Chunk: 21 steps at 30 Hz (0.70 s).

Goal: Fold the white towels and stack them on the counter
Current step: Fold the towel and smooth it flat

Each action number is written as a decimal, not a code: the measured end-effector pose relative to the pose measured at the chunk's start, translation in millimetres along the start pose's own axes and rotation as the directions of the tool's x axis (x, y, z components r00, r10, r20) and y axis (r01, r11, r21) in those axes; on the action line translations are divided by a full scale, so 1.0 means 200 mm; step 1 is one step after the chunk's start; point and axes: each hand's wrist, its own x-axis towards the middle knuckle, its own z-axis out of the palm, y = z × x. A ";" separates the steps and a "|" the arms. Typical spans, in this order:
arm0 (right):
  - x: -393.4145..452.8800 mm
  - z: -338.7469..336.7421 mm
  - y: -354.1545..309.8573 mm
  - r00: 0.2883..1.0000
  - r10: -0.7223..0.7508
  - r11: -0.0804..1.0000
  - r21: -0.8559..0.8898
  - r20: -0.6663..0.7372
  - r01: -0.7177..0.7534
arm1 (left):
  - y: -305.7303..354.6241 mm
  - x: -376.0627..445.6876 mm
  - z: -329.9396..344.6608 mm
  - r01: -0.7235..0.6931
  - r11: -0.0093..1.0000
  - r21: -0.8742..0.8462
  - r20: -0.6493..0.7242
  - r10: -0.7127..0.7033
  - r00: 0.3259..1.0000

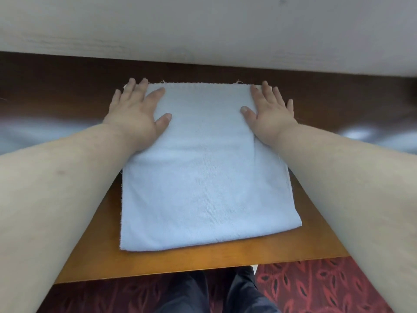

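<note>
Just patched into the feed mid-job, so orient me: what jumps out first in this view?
A pale folded towel lies flat in the middle of the wooden counter, reaching back almost to the wall. The left hand and the right hand rest flat with spread fingers on its far corners, one on each side. Below the counter's near edge shows red patterned carpet.

The soft folded cloth towel (203, 172) looks pale blue-white. The smooth wooden surface (180, 260) is orange-brown near us and dark brown farther back. The carpet floor (327, 288) is dark red with lighter red leaf shapes. The trousers (216, 292) are dark navy.
</note>
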 end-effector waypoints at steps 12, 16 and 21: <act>-1.08 0.15 0.23 0.833 -0.551 0.817 0.173 -0.043 0.550 | 0.18 -1.16 0.02 -0.399 0.886 -0.235 0.010 0.412 0.911; -1.21 0.23 0.36 0.828 -0.553 0.833 0.042 0.092 0.552 | 0.12 -1.31 0.09 -0.285 0.942 -0.175 0.039 0.296 0.954; -1.12 0.18 0.42 0.905 -0.425 0.905 0.025 -0.001 0.425 | 0.08 -1.29 0.09 -0.153 0.973 -0.174 -0.004 0.155 0.988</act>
